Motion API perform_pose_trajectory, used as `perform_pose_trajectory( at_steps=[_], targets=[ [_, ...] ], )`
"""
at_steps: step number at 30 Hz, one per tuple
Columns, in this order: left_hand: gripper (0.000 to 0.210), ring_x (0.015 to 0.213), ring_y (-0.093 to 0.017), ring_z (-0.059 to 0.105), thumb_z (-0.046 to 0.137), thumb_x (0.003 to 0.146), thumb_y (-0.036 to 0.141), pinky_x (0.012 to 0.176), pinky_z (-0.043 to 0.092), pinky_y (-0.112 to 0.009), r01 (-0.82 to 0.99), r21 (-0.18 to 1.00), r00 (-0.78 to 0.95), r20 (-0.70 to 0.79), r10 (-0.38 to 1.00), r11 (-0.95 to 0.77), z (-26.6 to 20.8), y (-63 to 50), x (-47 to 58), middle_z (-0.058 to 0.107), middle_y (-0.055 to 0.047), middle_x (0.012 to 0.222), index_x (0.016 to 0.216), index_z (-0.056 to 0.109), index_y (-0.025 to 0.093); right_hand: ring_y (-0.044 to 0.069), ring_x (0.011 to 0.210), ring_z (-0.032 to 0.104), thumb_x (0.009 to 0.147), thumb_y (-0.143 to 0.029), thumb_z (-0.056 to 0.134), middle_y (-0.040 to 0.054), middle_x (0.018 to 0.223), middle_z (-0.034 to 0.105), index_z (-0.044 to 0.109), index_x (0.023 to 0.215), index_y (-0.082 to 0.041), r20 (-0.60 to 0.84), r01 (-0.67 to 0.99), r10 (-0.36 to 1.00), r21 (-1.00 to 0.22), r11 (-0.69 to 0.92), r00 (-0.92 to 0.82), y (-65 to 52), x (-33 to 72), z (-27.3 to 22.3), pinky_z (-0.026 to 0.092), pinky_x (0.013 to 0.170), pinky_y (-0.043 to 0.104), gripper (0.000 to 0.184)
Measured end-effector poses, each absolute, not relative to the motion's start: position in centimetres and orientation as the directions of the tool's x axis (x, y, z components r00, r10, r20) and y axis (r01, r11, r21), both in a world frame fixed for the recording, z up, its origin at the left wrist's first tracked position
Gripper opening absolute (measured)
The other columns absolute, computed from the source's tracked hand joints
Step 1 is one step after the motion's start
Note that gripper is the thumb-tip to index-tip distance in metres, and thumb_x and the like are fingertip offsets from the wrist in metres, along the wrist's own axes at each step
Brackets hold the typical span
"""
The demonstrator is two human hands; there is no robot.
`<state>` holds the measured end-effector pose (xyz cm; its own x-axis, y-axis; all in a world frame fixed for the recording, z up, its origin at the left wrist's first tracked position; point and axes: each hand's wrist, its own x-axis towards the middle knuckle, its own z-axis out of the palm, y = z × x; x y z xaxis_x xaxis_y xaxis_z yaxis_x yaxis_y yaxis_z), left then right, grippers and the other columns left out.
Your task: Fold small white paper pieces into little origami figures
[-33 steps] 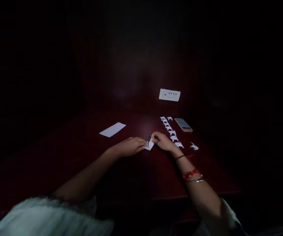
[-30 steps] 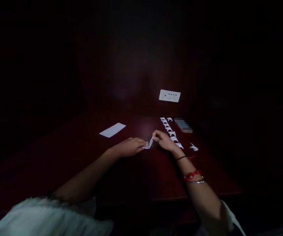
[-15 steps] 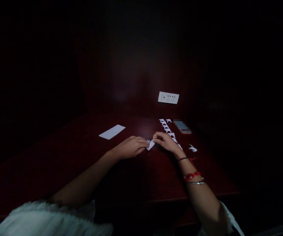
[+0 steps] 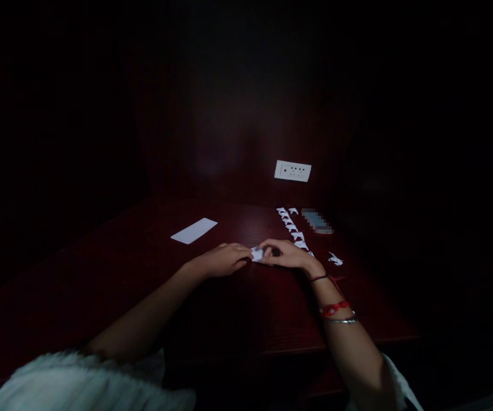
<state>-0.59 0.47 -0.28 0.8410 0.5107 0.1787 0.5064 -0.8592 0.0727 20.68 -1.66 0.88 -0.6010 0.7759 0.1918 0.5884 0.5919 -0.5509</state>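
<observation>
Dark-red table (image 4: 229,308), folded white paper (image 4: 255,254) between hands

Left hand (image 4: 225,260) extended, right hand (image 4: 288,253) curled, fingers touching either side; pinch unclear.

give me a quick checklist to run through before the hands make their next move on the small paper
1. Left hand at the small white paper: ok, fingertips at its left side.
2. Right hand at the same paper: ok, fingers over its right side.
3. Fold edges lined up: cannot tell, fingers cover part of it.
4. Row of folded pieces untouched by the right hand: cannot tell, its near end is partly hidden.
5. Larger white sheet apart from both hands: ok, it lies beyond the left hand.
6. Even light across the table: not ok, the sides are dark.
</observation>
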Motion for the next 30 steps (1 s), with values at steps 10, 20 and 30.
perform_pose_trajectory(
  at_steps=[10, 20, 30],
  targets=[
    [0.025, 0.098, -0.016, 0.042, 0.035, 0.081, 0.026, 0.081, 0.029, -0.029, 0.522, 0.057, 0.831, 0.187, 0.523, -0.851, -0.4, 0.6, -0.5, 0.049, -0.001, 0.106, 0.103, 0.045, 0.026, 0.009, 0.065, 0.048, 0.066, -0.025, 0.056, 0.0018, 0.072, 0.057, 0.061, 0.085, -0.017, 0.212, 0.693, 0.768, -0.336, 0.638, -0.604, -0.7, 20.1, 0.1, 0.034, 0.061, 0.019, 0.022],
    [0.028, 0.105, -0.018, 0.036, 0.035, 0.08, 0.027, 0.083, 0.028, -0.032, 0.55, 0.098, 0.816, 0.151, 0.558, -0.83, -0.4, 0.6, -0.7, 0.045, -0.002, 0.113, 0.107, 0.043, 0.026, 0.011, 0.069, 0.05, 0.072, -0.014, 0.043, 0.0032, 0.074, 0.059, 0.06, 0.073, -0.015, 0.25, 0.675, 0.737, -0.296, 0.676, -0.628, -0.6, 20.4, 0.0, 0.034, 0.066, 0.02, 0.017],
    [0.022, 0.09, -0.015, 0.044, 0.036, 0.081, 0.026, 0.078, 0.031, -0.027, 0.498, 0.083, 0.843, 0.188, 0.504, -0.863, 0.4, 0.0, -0.4, 0.05, -0.002, 0.098, 0.097, 0.05, 0.024, 0.011, 0.06, 0.048, 0.069, -0.017, 0.042, 0.0044, 0.067, 0.057, 0.054, 0.069, -0.014, 0.424, 0.862, 0.882, -0.348, 0.369, -0.206, 0.4, 20.9, -0.5, 0.033, 0.059, 0.021, 0.012]
  ],
)
